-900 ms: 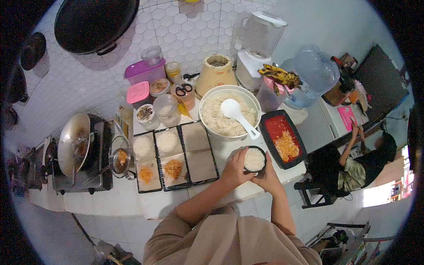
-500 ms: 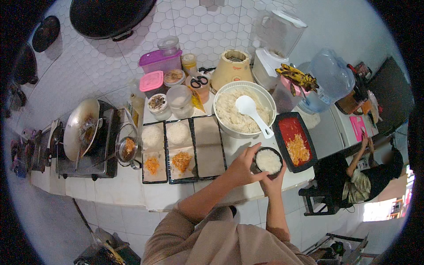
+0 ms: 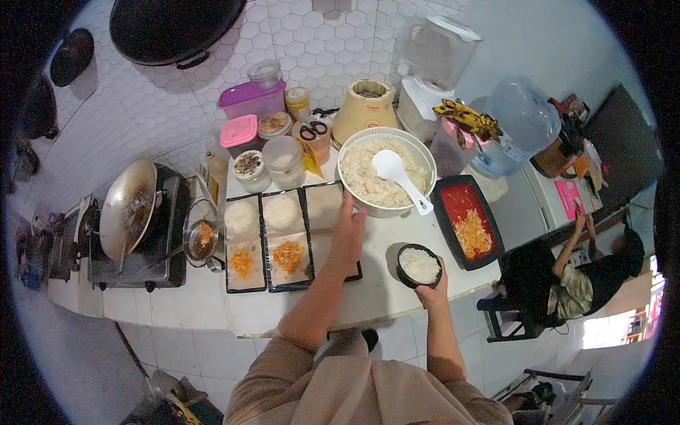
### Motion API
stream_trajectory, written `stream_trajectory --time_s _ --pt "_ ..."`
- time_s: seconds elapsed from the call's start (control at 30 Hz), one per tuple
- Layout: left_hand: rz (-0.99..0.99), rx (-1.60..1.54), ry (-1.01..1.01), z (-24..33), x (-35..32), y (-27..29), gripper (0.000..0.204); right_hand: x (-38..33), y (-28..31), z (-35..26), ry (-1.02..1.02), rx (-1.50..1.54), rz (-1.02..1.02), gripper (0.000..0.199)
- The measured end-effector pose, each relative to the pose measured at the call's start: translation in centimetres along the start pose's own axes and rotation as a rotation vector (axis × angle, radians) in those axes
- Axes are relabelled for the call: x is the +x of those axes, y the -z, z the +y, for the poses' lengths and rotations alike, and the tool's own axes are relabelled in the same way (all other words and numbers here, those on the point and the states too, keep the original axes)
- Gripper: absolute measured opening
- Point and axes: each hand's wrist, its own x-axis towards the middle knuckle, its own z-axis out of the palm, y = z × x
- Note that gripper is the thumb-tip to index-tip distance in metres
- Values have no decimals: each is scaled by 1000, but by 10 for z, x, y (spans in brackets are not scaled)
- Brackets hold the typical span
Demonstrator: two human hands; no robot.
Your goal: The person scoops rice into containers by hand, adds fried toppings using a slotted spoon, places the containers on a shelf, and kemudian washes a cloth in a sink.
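My right hand (image 3: 433, 289) grips a small black bowl (image 3: 406, 278) packed with white rice (image 3: 419, 265), just above the counter's front. My left hand (image 3: 347, 237) is stretched out, holding nothing, over the right side of a paper-lined black tray (image 3: 324, 244). Its fingertips come close to the big white tub (image 3: 388, 210) of rice; whether they touch it I cannot tell. Across that tub lies a white rice paddle (image 3: 400, 177). Two more lined trays (image 3: 265, 263) on the left each carry a rice mound (image 3: 281, 211) and shredded orange food (image 3: 287, 256).
Right of the tub stands a black dish (image 3: 489, 261) with red sauce and shredded food. A wok (image 3: 127, 205) sits on the stove at left. Jars, scissors (image 3: 313, 130), a blender base (image 3: 365, 113) and bananas (image 3: 467, 120) line the back. A co-worker (image 3: 595, 273) sits at far right.
My left hand has let go of the small black bowl and moved left over the lined tray. My right hand keeps the bowl, now slightly lower and further left.
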Motion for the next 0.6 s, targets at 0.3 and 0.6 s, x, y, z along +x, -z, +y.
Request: stream_trajectory --time_s 0.3,0.6 --pt "-346 -4 -8 -26 3 -6 58 0 -2 -3 -56 115 -44 90" --pt "-475 -140 51 -2 -19 -15 50 2 -12 -12 -27 95 30 98"
